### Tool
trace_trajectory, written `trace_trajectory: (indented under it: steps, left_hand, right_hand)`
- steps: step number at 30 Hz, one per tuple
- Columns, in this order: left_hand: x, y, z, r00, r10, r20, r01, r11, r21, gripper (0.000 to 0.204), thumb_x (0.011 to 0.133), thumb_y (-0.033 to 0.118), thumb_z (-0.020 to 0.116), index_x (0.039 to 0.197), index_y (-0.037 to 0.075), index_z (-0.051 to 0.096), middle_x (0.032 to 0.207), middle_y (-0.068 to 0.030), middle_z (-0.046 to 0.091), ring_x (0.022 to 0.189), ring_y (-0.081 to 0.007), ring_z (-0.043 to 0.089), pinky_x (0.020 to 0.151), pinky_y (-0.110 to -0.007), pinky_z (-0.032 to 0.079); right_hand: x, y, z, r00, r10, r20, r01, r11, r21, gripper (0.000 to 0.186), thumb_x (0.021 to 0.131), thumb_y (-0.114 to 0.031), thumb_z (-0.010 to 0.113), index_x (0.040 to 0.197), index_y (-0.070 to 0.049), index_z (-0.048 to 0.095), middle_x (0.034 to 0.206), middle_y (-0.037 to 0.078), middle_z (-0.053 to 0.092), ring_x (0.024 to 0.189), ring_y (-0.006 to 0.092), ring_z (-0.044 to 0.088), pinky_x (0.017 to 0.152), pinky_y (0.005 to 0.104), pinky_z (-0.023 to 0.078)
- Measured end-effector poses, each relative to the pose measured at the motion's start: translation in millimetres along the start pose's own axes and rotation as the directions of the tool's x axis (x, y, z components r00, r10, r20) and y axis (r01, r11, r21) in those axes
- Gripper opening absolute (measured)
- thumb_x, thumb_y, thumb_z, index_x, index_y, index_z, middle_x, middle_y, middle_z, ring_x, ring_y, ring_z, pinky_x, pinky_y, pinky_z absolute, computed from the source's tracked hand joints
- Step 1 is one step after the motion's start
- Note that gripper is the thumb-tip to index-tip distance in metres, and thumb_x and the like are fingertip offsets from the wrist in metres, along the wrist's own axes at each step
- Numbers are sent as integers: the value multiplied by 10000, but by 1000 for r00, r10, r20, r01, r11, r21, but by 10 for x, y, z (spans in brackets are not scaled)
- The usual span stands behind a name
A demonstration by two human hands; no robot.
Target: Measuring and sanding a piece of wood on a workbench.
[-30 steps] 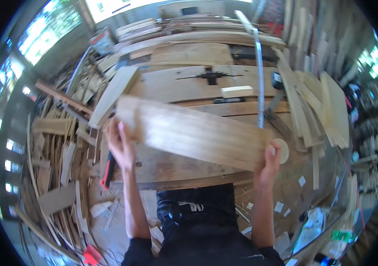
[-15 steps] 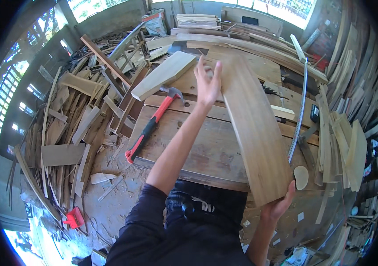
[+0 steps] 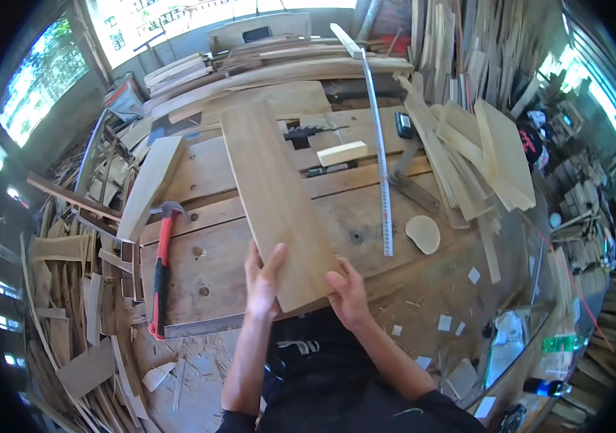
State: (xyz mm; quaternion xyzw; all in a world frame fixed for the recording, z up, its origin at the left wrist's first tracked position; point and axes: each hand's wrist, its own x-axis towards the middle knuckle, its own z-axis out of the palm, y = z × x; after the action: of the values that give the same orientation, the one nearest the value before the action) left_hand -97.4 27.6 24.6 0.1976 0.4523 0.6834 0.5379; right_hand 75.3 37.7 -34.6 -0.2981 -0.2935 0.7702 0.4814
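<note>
A long, flat wooden board [image 3: 275, 198] is held over the workbench [image 3: 207, 303], its near end toward my body and its far end pointing away. My left hand [image 3: 261, 283] grips its left edge near the close end, thumb on the top face. At the near right corner, my right hand [image 3: 349, 294] holds the board with the thumb on top; the fingers underneath are partly hidden. A claw hammer [image 3: 163, 263] with a red and black handle lies on the bench left of the board. Beyond it rests a thick pale plank [image 3: 150, 186].
On the bench's right are a long metal ruler [image 3: 378, 159], a small pale block [image 3: 342, 153], a rounded wooden piece [image 3: 423, 234] and a small dark device [image 3: 404, 125]. Scrap wood [image 3: 77, 310] is piled left; boards [image 3: 466, 155] lean at the right.
My left hand has come from beside the board's far end to its near left edge. The view has turned right, and the board sits further left in it. My right hand keeps its hold.
</note>
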Motion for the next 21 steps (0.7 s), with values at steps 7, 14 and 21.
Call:
trace_trajectory:
  steps: [7,14,21]
  left_hand:
    - [545,811,-602,994,-31,-101,57,960,273,514,985,230,725,1406,-43,608,1258,-147,730,1077,-220,730,952,-389,590]
    - [1178,2606,-2050,992,66,110,-120,778,617,602,972,296,743,1465,-7,576,1218,-110,744,1030,-200,742,932,-349,591]
    - [1538,3041,-2899,999,24,45,-50,655,754,717,904,326,807,1503,4,580,1343,-105,701,1157,-194,695,1003,-349,547]
  right_hand:
    - [-186,-259,215,967,96,234,14,904,-428,725,1020,-73,733,1639,-10,360,1462,179,609,1238,272,685,1051,418,587]
    - [10,212,311,802,-443,400,571,374,-731,401,934,-97,804,1316,-44,693,857,57,656,644,156,575,606,295,490]
    - [197,444,345,621,-607,496,656,57,-753,173,942,-130,782,1083,-68,704,699,35,562,496,179,498,489,333,411]
